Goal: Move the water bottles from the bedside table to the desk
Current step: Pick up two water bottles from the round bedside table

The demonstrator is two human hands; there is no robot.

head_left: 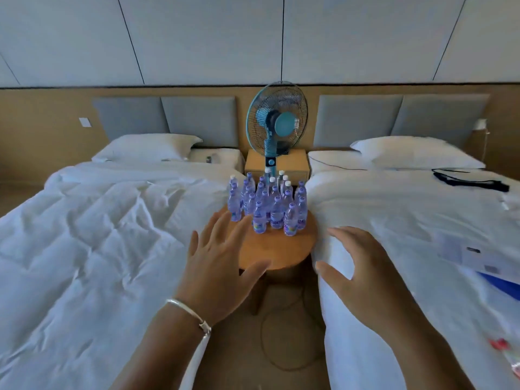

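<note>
Presently, clear water bottles (267, 205) stand clustered upright on the round table (277, 249). Left hand (222, 266) and right hand (363, 274) hover spread, holding nothing.

Water bottles (267, 204) stand clustered upright on the round wooden table (275, 249).

Two beds (112, 220), fan (277, 119) between.
</note>
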